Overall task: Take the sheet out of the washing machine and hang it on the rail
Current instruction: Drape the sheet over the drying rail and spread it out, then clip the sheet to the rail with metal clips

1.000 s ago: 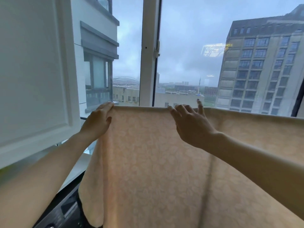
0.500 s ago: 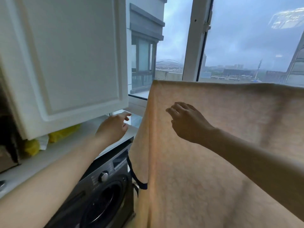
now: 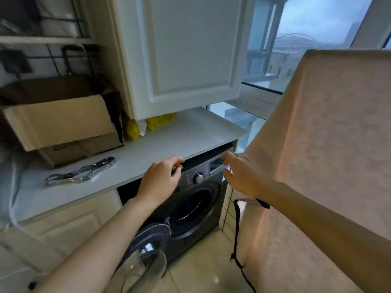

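The pale peach patterned sheet (image 3: 330, 144) hangs at the right, draped over a rail that its top fold hides. A dark cord (image 3: 237, 235) dangles along its left edge. The dark grey washing machine (image 3: 203, 195) stands under the white countertop (image 3: 169, 142), its round glass door (image 3: 148, 248) swung open toward me and its drum dark. My left hand (image 3: 161, 180) hovers by the countertop's front edge with loosely curled fingers, holding nothing. My right hand (image 3: 243, 176) reaches in front of the machine's control panel, fingers relaxed, just left of the sheet.
A white cabinet door (image 3: 186, 53) hangs above the counter. On the counter lie metal clips (image 3: 82, 172), an open cardboard box (image 3: 61, 121) and yellow bags (image 3: 148, 123). Windows (image 3: 313, 24) stand behind the sheet. Beige floor tiles (image 3: 203, 273) spread below.
Both hands have left the sheet's top edge and dropped toward the washing machine. My view has swung down and left, from the window to the counter and machine.
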Motion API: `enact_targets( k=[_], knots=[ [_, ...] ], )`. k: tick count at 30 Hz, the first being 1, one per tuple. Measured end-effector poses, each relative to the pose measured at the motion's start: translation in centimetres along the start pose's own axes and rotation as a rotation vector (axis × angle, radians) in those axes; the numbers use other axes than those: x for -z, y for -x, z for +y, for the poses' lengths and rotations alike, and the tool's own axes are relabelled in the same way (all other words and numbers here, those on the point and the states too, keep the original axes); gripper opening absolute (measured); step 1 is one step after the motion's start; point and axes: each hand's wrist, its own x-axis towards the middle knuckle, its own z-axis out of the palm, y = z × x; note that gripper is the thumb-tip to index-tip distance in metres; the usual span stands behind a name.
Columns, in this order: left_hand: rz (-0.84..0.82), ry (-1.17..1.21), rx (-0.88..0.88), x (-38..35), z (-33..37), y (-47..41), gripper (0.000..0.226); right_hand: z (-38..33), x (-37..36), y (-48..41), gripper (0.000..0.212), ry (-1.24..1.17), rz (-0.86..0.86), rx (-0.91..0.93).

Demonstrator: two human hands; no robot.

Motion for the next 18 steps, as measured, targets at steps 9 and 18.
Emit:
enact_targets(
  k=[9, 18],
  knots=[
    [0.04, -0.062, 0.25, 1.5, -11.8, 4.5, 0.026, -12.2, -9.8, -4.6, 0.042, -0.111, -0.152, 0.077],
    [0.094, -0.12, 0.369, 7.3, -21.8, 7.4, 0.027, -22.0, -15.8, -10.7, 0.038, -0.201, -0.221, 0.237]
  ],
)
